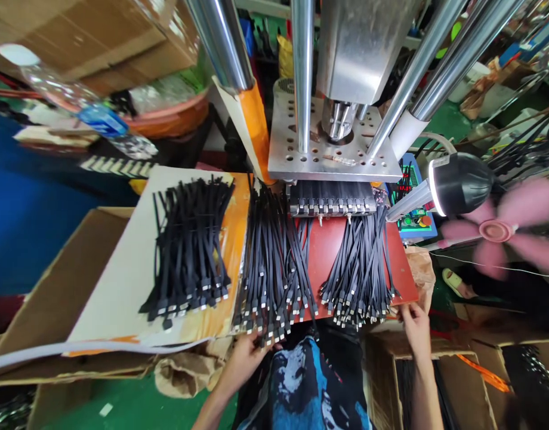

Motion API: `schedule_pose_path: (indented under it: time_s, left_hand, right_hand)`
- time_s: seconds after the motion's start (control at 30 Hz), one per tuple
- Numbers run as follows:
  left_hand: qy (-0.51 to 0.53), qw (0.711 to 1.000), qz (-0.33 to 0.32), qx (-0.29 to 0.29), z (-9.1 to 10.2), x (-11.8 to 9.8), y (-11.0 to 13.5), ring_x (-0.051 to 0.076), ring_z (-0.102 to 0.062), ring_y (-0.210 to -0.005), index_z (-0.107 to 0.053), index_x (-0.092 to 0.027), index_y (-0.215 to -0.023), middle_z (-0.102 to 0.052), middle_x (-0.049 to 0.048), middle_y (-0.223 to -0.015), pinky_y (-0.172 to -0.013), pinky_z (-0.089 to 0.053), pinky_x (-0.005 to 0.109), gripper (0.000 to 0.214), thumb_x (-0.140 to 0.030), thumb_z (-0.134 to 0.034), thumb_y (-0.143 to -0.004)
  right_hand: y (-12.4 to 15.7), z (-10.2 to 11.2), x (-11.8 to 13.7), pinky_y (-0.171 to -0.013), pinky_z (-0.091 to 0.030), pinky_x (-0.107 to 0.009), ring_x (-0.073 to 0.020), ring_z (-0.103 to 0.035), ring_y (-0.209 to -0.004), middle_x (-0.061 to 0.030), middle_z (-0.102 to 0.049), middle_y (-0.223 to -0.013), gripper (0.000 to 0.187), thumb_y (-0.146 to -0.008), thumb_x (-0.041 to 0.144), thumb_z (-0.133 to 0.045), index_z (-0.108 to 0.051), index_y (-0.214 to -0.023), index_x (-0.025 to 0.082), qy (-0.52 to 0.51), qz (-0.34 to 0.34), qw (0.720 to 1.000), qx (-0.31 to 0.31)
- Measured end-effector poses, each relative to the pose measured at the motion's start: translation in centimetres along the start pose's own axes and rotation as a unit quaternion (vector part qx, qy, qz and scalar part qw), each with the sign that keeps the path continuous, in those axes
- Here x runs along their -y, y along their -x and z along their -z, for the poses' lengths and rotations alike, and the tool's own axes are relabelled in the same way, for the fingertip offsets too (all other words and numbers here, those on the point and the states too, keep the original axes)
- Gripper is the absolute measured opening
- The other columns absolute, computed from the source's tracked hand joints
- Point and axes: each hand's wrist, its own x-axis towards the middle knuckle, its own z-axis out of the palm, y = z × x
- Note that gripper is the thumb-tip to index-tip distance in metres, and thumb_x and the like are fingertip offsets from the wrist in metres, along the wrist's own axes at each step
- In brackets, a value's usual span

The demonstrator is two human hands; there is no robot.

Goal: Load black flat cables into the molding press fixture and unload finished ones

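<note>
Head view: the left hand (244,363) is at the near ends of the middle cables (270,269), the right hand (416,327) at the near right corner of the red table (321,245). Fingers are partly hidden; I cannot tell if they pinch something. Black cables lie also left (191,245) and right (357,269), before a metal press (364,60).

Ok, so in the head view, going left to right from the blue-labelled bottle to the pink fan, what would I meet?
Blue-labelled plastic bottle, left pile of black plug-ended cables, middle pile of them, right pile of them, the person's right hand, pink fan.
</note>
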Motion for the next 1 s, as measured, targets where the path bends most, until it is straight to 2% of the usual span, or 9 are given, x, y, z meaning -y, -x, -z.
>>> schedule_pose_path:
  time_s: [0.07,0.13,0.23,0.3,0.4,0.53,0.7,0.87,1.0]
  left_hand:
    - [0.046,0.998,0.019,0.030,-0.2,-0.9,1.2,0.033,-0.082,-0.084,-0.080,-0.030,-0.078,-0.084,0.0026,-0.083,-0.086,-0.067,0.044,0.038,-0.064,-0.065,-0.086]
    - [0.101,0.994,0.037,0.032,-0.6,-2.1,2.2,0.033,-0.081,-0.083,-0.081,-0.031,-0.082,-0.085,0.0018,-0.090,-0.085,-0.066,0.044,0.041,-0.068,-0.064,-0.087]
    - [0.156,0.986,0.054,0.031,-1.0,-4.0,3.0,0.031,-0.078,-0.079,-0.076,-0.030,-0.078,-0.082,0.0030,-0.083,-0.083,-0.065,0.044,0.052,-0.076,-0.055,-0.089]
    - [0.162,0.984,0.058,0.051,-0.8,-5.0,3.0,0.030,-0.077,-0.079,-0.075,-0.027,-0.081,-0.080,0.0048,-0.079,-0.085,-0.065,0.043,0.058,-0.080,-0.052,-0.090]
    - [0.167,0.982,0.060,0.071,-0.5,-5.8,2.8,0.028,-0.076,-0.077,-0.072,-0.023,-0.089,-0.078,0.0062,-0.076,-0.084,-0.064,0.042,0.063,-0.082,-0.051,-0.092]
    - [0.186,0.979,0.064,0.056,-0.8,-5.6,2.9,0.027,-0.076,-0.072,-0.068,-0.026,-0.088,-0.075,0.0026,-0.070,-0.080,-0.064,0.040,0.058,-0.080,-0.050,-0.096]
    - [0.215,0.974,0.057,0.048,-1.4,-4.1,3.7,0.027,-0.076,-0.074,-0.070,-0.028,-0.095,-0.076,0.0013,-0.073,-0.080,-0.063,0.042,0.058,-0.081,-0.049,-0.096]
    - [0.234,0.968,0.052,0.078,-1.3,-2.6,3.5,0.024,-0.074,-0.070,-0.072,-0.023,-0.090,-0.075,0.0064,-0.070,-0.078,-0.059,0.041,0.074,-0.092,-0.045,-0.091]
    - [0.211,0.974,0.041,0.072,-1.4,-2.2,2.7,0.022,-0.070,-0.064,-0.070,-0.024,-0.081,-0.073,0.0068,-0.062,-0.073,-0.055,0.040,0.077,-0.095,-0.043,-0.088]
  right_hand:
    - [-0.7,2.1,1.4,-0.055,-0.044,-0.031,-0.0180,-0.054,-0.056,-0.0005,-0.064,-0.063,0.048,-0.080,0.066,-0.077,-0.073,-0.076,0.018,0.000,0.019,0.996,-0.084]
    - [-1.5,3.1,3.2,-0.058,-0.046,-0.031,-0.0175,-0.057,-0.059,-0.0021,-0.069,-0.072,0.048,-0.084,0.065,-0.076,-0.076,-0.090,0.017,-0.010,0.056,0.985,-0.165]
    - [-2.5,2.2,6.6,-0.058,-0.047,-0.030,-0.0156,-0.056,-0.057,-0.0027,-0.068,-0.073,0.045,-0.089,0.062,-0.074,-0.077,-0.092,0.017,-0.021,0.114,0.974,-0.196]
    - [-3.3,0.4,8.9,-0.058,-0.047,-0.030,-0.0153,-0.057,-0.056,-0.0030,-0.068,-0.072,0.044,-0.091,0.061,-0.072,-0.078,-0.092,0.017,-0.018,0.137,0.976,-0.168]
    - [-4.9,-2.8,11.7,-0.057,-0.047,-0.029,-0.0159,-0.059,-0.059,-0.0038,-0.069,-0.073,0.042,-0.092,0.058,-0.069,-0.079,-0.094,0.017,-0.009,0.150,0.985,-0.087]
    - [-6.8,-5.5,12.7,-0.064,-0.051,-0.031,-0.0191,-0.064,-0.068,-0.0076,-0.075,-0.084,0.038,-0.093,0.055,-0.066,-0.077,-0.093,0.019,0.013,0.147,0.989,-0.008]
    - [-7.5,-5.7,11.5,-0.071,-0.052,-0.037,-0.0251,-0.070,-0.079,-0.0132,-0.080,-0.097,0.033,-0.095,0.054,-0.066,-0.079,-0.096,0.023,0.026,0.146,0.989,0.013]
    - [-7.3,-5.7,11.3,-0.076,-0.054,-0.032,-0.0219,-0.071,-0.080,-0.0072,-0.079,-0.090,0.039,-0.095,0.057,-0.064,-0.078,-0.096,0.020,0.042,0.164,0.985,0.004]
    - [-7.4,-5.9,11.4,-0.077,-0.053,-0.030,-0.0207,-0.070,-0.079,-0.0059,-0.078,-0.088,0.040,-0.096,0.056,-0.063,-0.078,-0.095,0.019,0.059,0.177,0.982,0.002]
